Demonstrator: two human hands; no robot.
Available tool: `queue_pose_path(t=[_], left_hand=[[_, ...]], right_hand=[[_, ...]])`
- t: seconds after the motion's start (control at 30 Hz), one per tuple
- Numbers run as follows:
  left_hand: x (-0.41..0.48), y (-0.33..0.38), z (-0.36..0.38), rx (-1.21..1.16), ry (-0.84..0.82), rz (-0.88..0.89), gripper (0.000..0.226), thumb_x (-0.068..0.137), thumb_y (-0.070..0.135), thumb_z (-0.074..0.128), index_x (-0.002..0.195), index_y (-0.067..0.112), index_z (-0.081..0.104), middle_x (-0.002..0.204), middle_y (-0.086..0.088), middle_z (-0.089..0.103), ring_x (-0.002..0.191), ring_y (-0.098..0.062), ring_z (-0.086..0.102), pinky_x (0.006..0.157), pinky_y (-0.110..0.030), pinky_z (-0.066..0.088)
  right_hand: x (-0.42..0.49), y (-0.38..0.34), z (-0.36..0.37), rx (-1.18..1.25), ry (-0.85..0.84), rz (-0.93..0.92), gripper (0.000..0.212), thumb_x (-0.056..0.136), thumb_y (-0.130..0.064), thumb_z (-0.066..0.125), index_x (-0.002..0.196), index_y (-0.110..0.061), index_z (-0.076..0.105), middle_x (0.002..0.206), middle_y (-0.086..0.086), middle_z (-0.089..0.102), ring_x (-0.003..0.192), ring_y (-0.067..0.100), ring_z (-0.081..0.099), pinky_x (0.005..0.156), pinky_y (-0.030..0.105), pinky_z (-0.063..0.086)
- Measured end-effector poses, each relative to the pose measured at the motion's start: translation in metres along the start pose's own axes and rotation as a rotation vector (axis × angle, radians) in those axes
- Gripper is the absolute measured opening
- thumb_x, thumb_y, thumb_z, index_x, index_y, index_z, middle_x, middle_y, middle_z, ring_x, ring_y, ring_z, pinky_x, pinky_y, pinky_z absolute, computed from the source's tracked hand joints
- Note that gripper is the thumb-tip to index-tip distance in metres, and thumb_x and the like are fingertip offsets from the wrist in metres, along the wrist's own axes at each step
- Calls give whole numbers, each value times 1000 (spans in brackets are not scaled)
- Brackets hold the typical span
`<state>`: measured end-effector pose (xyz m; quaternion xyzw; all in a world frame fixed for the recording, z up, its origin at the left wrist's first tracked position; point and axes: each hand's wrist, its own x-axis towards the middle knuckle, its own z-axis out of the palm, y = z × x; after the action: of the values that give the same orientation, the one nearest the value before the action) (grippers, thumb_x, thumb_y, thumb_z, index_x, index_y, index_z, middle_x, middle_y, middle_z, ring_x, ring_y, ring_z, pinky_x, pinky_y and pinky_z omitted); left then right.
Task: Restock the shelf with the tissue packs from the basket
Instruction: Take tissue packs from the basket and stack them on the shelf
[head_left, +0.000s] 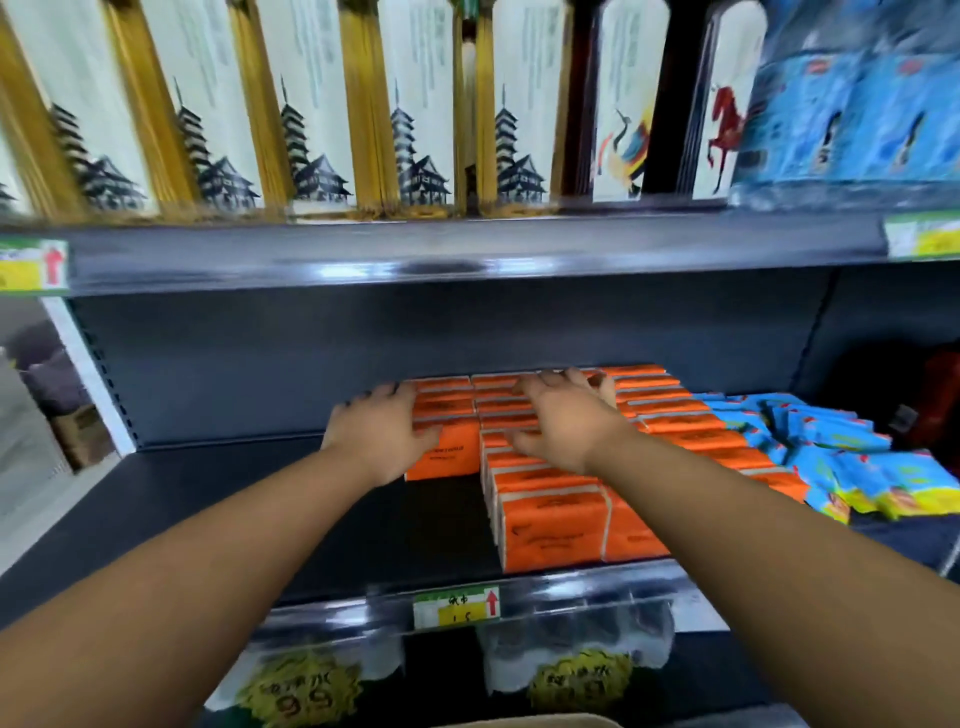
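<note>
Orange tissue packs (550, 525) stand in several rows on the dark middle shelf (218, 499), running from its back wall to its front edge. My left hand (382, 428) lies flat on the left side of the leftmost, shorter row, fingers stretched along the packs. My right hand (558, 415) rests on top of the middle row with its fingers spread and straight. Neither hand holds a pack. The basket is not in view.
Blue tissue packets (831, 452) lie in a loose heap right of the orange rows. White and gold boxes (311, 104) fill the upper shelf. A price tag (457, 605) sits on the shelf's front rail. Wrapped goods (571, 670) sit on the shelf below.
</note>
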<state>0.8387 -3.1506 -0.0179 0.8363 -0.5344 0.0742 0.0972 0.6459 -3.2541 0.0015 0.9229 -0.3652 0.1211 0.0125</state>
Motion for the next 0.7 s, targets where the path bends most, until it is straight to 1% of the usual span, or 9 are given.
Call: queue_pose_path(t=[0.13,0.27,0.37,0.43,0.57,0.7], left_hand=[[-43,22,-4,11,-31,33,59,89,55,48,138,23,39,133,-7,49,119,-29,51,97,-40,38],[-73,34,1,43,-55,57,57,89,57,48,135,23,41,137,-5,46,122,-29,49,97,-43,37],[-95,37,8,48,-85,58,59,91,56,47,139,22,38,140,-4,43,124,-29,46,97,-46,38],[-110,38,14,18,-99,51,60,92,55,47,140,21,37,139,-4,43,124,-29,46,96,-45,39],[-134,37,32,-32,-180,17,59,90,54,50,138,22,37,132,-5,43,119,-30,48,91,-43,45],[-151,37,47,-87,-212,-15,59,90,53,51,138,21,36,130,-6,43,118,-31,47,90,-44,47]], right_hand=[[-39,-1,-9,-61,2,-35,67,86,-58,54,140,-24,38,147,0,38,135,27,29,108,53,21],[-69,-4,-12,-70,-22,-58,68,86,-60,53,142,-25,35,148,-2,37,136,26,28,110,54,19],[-89,-6,-9,-78,-34,-52,70,85,-63,52,142,-26,35,148,-2,38,135,25,30,111,54,18],[-101,-6,-4,-70,-42,-39,70,85,-63,53,143,-28,35,149,-4,37,136,23,30,108,53,18],[-127,-6,11,-35,-70,-34,67,86,-61,53,142,-30,34,148,-6,37,133,22,30,104,51,21],[-148,-9,25,-54,-111,-47,65,88,-58,52,143,-27,34,146,-4,37,134,22,30,102,51,24]])
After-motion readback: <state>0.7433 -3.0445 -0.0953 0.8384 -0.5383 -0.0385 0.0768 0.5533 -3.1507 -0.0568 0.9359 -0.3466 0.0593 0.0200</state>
